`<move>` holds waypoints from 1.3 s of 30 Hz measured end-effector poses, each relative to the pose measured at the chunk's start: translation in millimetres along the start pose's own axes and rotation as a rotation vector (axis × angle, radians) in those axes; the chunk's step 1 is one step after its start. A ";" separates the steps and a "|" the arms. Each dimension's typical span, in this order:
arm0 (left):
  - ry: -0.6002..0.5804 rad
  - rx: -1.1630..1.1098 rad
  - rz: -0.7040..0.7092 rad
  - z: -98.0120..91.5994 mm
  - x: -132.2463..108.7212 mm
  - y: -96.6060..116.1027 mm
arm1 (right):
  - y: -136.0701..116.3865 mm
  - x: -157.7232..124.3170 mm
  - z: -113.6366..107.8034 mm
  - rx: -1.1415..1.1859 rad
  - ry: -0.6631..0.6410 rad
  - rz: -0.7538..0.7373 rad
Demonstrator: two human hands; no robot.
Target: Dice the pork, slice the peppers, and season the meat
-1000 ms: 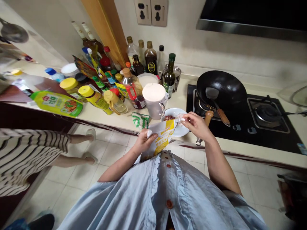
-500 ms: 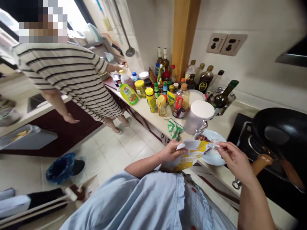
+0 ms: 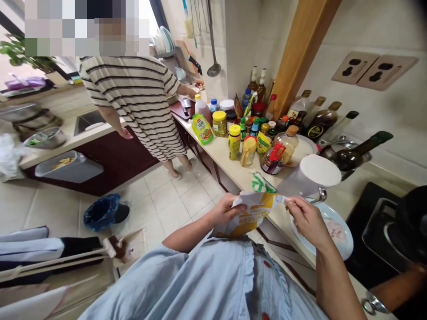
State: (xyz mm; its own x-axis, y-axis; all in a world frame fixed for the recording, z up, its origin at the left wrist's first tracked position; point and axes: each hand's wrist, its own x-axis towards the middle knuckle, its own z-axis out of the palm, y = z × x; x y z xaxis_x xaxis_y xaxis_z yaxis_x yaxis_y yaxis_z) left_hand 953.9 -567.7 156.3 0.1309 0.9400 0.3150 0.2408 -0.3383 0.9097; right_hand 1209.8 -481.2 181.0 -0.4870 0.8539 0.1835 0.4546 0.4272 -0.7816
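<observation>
A white and yellow packet (image 3: 255,214) hangs in front of my blue shirt, above the counter's edge. My left hand (image 3: 228,210) is closed on its left side, thumb over the front. At the upper right corner, my right hand (image 3: 304,217) pinches the packet with closed fingers. Partly behind that hand lies a pale blue plate (image 3: 348,243) with light pink raw meat (image 3: 334,230) on it. A silver pot (image 3: 295,181) with a white lid stands just beyond, beside a green and white cloth (image 3: 263,182).
Many bottles and jars line the counter, including a green seasoning pouch (image 3: 202,130). The stove (image 3: 362,226) with a dark pan (image 3: 415,209) is at right. A person in a striped dress (image 3: 140,100) stands at the far counter. On the floor sits a blue-lined bin (image 3: 102,213).
My view has swung left, so the counter items sit farther right in it. Both hands still hold the packet. The plate shows more to the right of my right hand.
</observation>
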 end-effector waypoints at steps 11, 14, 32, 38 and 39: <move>0.206 0.057 -0.007 -120.0 -2.4 -31.1 | -37.0 105.9 100.7 0.188 -0.096 0.034; 0.347 0.036 -0.082 -151.4 -5.0 -48.5 | -45.5 127.1 112.5 0.286 0.000 0.012; 0.741 0.153 0.113 -231.3 181.6 -195.8 | -13.0 46.0 78.2 0.537 0.647 0.443; 0.915 0.086 0.039 -212.8 243.4 -258.7 | -21.0 32.7 86.2 0.551 0.675 0.530; 0.933 0.089 0.021 -212.1 249.4 -266.0 | -22.5 31.6 87.5 0.557 0.667 0.558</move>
State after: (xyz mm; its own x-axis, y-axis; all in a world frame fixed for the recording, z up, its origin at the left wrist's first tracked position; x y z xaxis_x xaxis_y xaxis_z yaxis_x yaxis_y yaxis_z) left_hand 718.5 -234.0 50.3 -0.6791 0.5755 0.4557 0.3247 -0.3212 0.8896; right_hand 1119.0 -489.8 152.2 0.2772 0.9521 -0.1295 -0.0040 -0.1336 -0.9910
